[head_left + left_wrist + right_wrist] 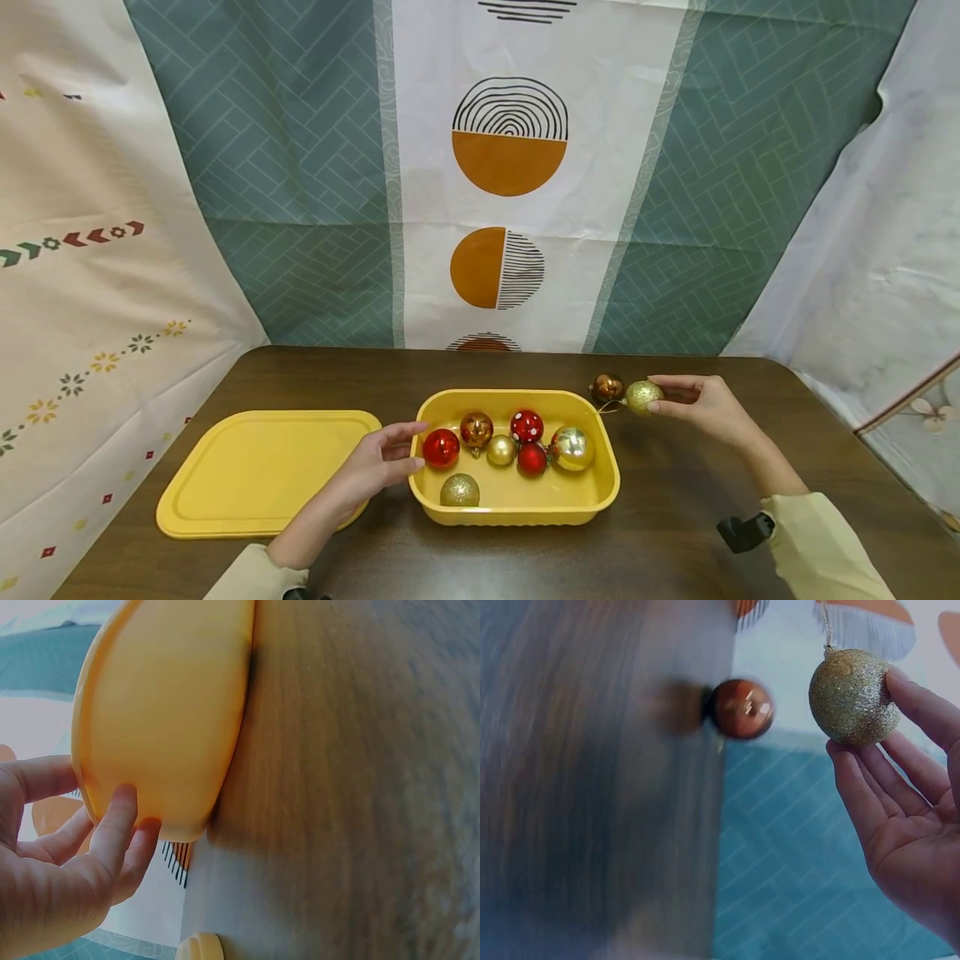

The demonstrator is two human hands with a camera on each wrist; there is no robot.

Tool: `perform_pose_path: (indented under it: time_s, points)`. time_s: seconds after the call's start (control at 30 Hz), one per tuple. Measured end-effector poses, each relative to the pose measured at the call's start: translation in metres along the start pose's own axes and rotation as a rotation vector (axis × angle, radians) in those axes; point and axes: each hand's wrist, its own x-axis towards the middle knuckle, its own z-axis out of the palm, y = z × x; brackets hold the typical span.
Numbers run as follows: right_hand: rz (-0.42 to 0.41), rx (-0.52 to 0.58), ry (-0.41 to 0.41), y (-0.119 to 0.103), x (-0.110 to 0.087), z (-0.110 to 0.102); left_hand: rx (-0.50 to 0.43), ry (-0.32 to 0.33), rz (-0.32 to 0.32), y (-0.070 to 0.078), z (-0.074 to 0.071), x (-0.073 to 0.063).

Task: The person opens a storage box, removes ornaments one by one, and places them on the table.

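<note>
My right hand [708,408] pinches a gold glitter Christmas ball [642,397] between thumb and fingers, to the right of the yellow container [543,517]. A thin gold string hangs from the ball's cap, toward the container's rim. Just behind it on the table lies a shiny brown ball [607,387]. At the container's left end, my left hand [375,462] holds the rim, with fingers [120,825] against the outer wall. Inside the container lie several balls, among them a red one [441,448], a dotted red one [527,426] and a large gold one [572,448].
A yellow lid [262,471] lies flat on the dark wooden table [517,567], left of the container and partly under my left forearm in the head view. A patterned curtain [322,208] hangs behind the table's far edge.
</note>
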Motion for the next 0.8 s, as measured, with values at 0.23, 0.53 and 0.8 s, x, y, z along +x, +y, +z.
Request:
perform_pose_path:
  time_s: [0.23, 0.53, 0.8]
  points:
    - [0.083, -0.056, 0.005, 0.025, 0.008, -0.011, -0.001, -0.007, 0.002, 0.001, 0.000, 0.000]
    - [0.135, -0.086, 0.017, 0.045, 0.021, -0.011, 0.002, 0.003, -0.003, 0.001, 0.000, 0.000]
    - [0.165, -0.161, -0.007, 0.055, 0.029, -0.005, -0.004, -0.007, 0.003, 0.000, 0.000, 0.000]
